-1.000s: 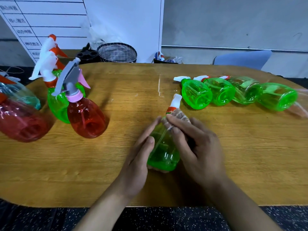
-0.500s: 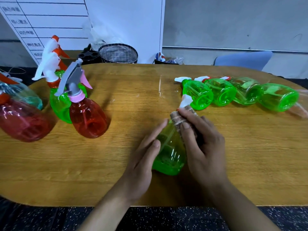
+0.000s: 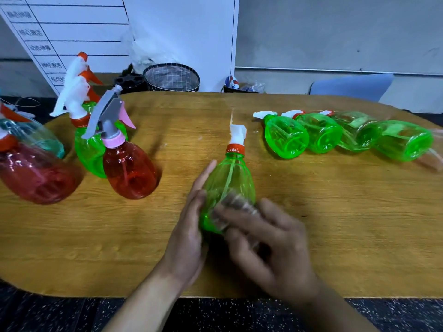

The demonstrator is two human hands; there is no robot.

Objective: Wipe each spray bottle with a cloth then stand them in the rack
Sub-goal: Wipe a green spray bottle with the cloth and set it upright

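A green spray bottle (image 3: 231, 178) with a white nozzle and orange collar lies on the wooden table (image 3: 311, 212), nozzle pointing away from me. My left hand (image 3: 189, 233) holds its left side with fingers stretched along it. My right hand (image 3: 271, 245) is blurred and presses a small greyish cloth (image 3: 236, 202) against the bottle's lower body. Several more green bottles (image 3: 321, 137) lie in a row at the right. At the left stand a red bottle (image 3: 129, 171) with a grey trigger and a green bottle (image 3: 90, 149) behind it.
Another red bottle (image 3: 33, 178) and a teal one (image 3: 36, 135) sit at the far left edge. Behind the table are a mesh basket (image 3: 171, 77), a black holder (image 3: 129, 81), a white board and a blue chair back (image 3: 350, 87).
My right hand has slid the cloth from the bottle's neck down to its lower body. The bottle's nozzle end is now uncovered, and the left hand stays on its side.
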